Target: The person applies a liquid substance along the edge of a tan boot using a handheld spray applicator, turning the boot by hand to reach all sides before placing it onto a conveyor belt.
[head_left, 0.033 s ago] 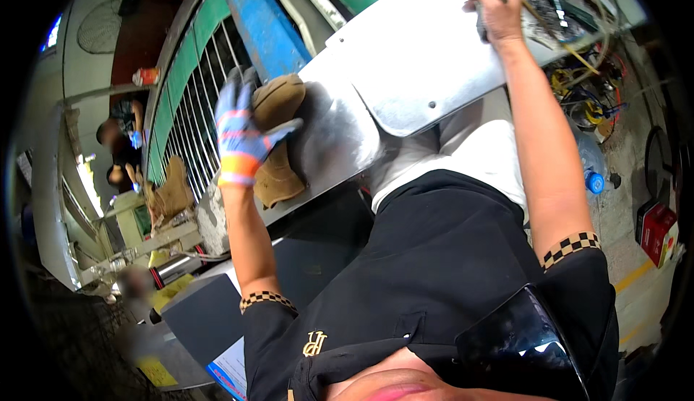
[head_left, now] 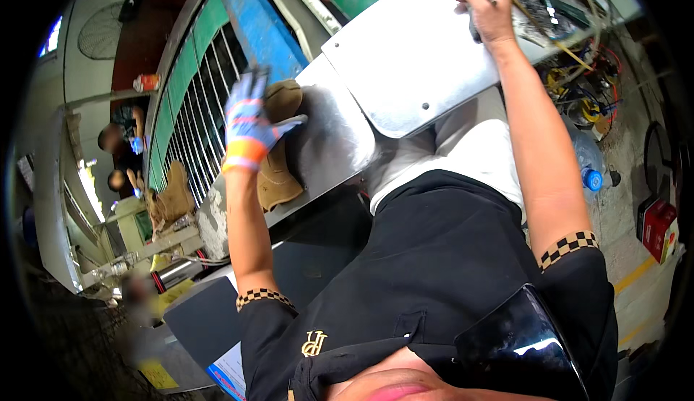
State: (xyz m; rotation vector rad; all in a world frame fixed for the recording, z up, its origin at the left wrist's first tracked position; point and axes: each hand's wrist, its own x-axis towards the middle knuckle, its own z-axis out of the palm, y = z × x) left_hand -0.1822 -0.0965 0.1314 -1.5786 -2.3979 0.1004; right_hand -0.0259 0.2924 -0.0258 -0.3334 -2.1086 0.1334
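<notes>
1. While the left hand, fingers straight and thumb out, is over the brown boot on the table, touching is unclear.
2. The right hand grips a dark tool.
3. The boot looks light and bendy; its top seems easy to hold.

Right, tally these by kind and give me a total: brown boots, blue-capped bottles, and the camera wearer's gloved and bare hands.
Brown boots: 2, one partly hidden by the gloved hand
Blue-capped bottles: 1
Gloved hands: 1, the left
Bare hands: 1, the right
Total: 5
</notes>
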